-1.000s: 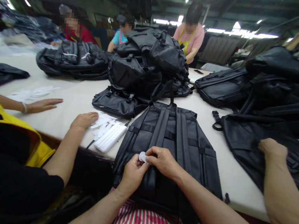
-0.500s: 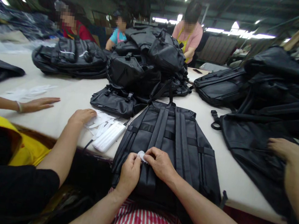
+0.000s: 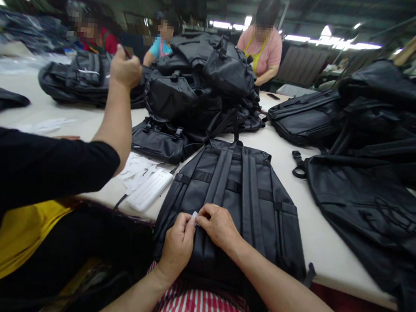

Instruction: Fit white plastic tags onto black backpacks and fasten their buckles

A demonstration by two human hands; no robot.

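A black backpack [image 3: 232, 188] lies in front of me with its two shoulder straps facing up. Over its lower left part, my left hand [image 3: 178, 241] and my right hand [image 3: 219, 226] meet fingertip to fingertip. Both are closed in a pinch on a small white piece [image 3: 194, 215], which looks thin like paper or plastic. My fingers cover much of it, so its exact kind is unclear. To the left of the backpack lie a stack of white strips [image 3: 149, 189] and loose white paper pieces [image 3: 133, 168].
A co-worker's raised hand [image 3: 126, 69] and black sleeve [image 3: 55, 171] are close on my left. Piled black bags [image 3: 200, 81] stand beyond the backpack, with more bags [image 3: 377, 118] at right. Other people work across the pale table [image 3: 335, 246].
The white piece looked round and now shows only as a narrow bit between my fingertips. The left co-worker's hand rose from the papers; the hand on the right bag has left view.
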